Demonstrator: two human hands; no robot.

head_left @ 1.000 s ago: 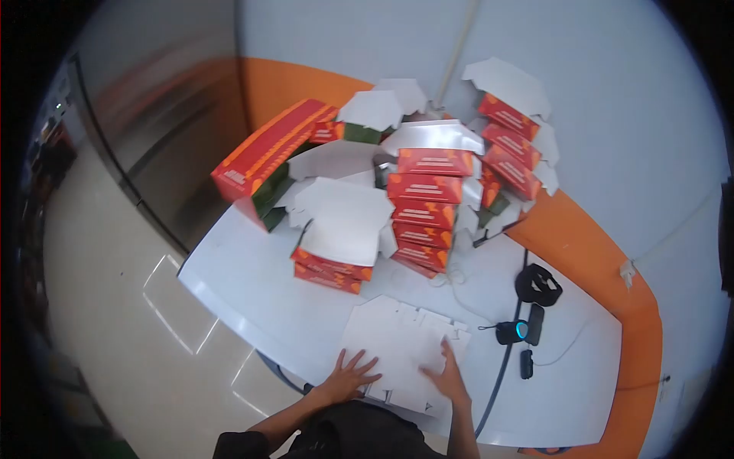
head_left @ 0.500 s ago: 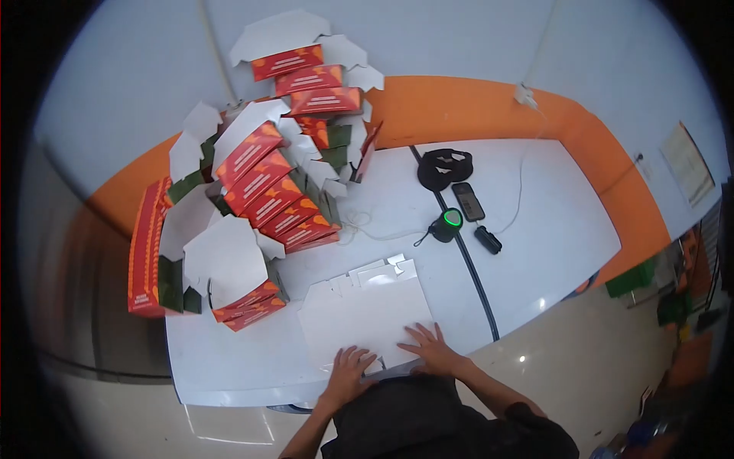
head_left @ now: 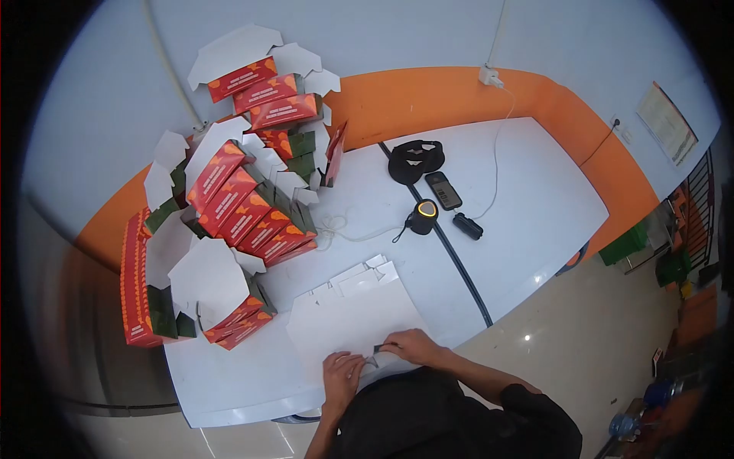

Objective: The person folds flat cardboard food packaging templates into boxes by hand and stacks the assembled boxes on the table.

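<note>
White cardboard (head_left: 352, 314) lies by the worktop's near edge (head_left: 252, 407). Left hand (head_left: 343, 376) and right hand (head_left: 414, 346) pinch flaps (head_left: 377, 349), seemingly folding; next calls for even creasing.

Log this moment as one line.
white cardboard sheet: flat on white table | left hand, right hand: both at sheet's near edge | red-orange printed cardboard boxes: stacked, farther left

The wall (head_left: 405, 38) is pale blue-grey, with an orange band (head_left: 436, 96) along the back and right of the white table (head_left: 535, 191). 2 conduits (head_left: 497, 34) run up it, the right one from a socket (head_left: 486, 75); a sheet (head_left: 667, 124) hangs farther right. The floor (head_left: 527, 367) is pale and glossy, with small bright reflections. Beyond it, at right, are green objects (head_left: 623, 249), too small to identify.
</note>
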